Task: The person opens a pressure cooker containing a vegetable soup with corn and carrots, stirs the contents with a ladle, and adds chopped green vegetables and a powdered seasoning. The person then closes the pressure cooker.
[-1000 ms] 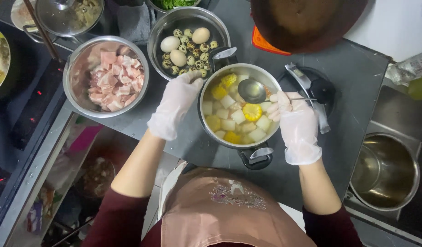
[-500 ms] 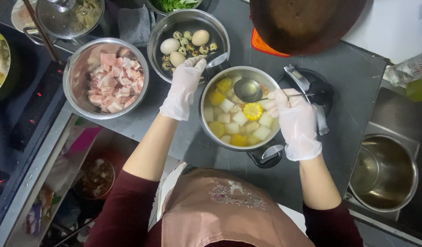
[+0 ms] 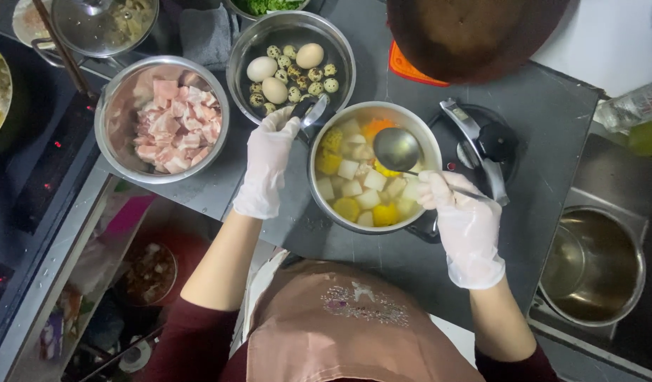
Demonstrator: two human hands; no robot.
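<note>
Dark grey surface, crowded with bowls. Our left hand grips the pot handle; our right hand grips the ladle inside it.

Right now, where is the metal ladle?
In the head view, the metal ladle sits over the steel pot of yellow and white chunks, right of centre, its handle held by the gloved right hand.

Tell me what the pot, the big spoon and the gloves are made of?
The pot looks like polished steel: its rim is silvery and shines. The ladle seems the same metal, with a mirror-bright bowl. The glove on the left hand and the one on the right hand look like thin whitish plastic or latex, wrinkly and slightly see-through; which one is hard to tell.
</note>
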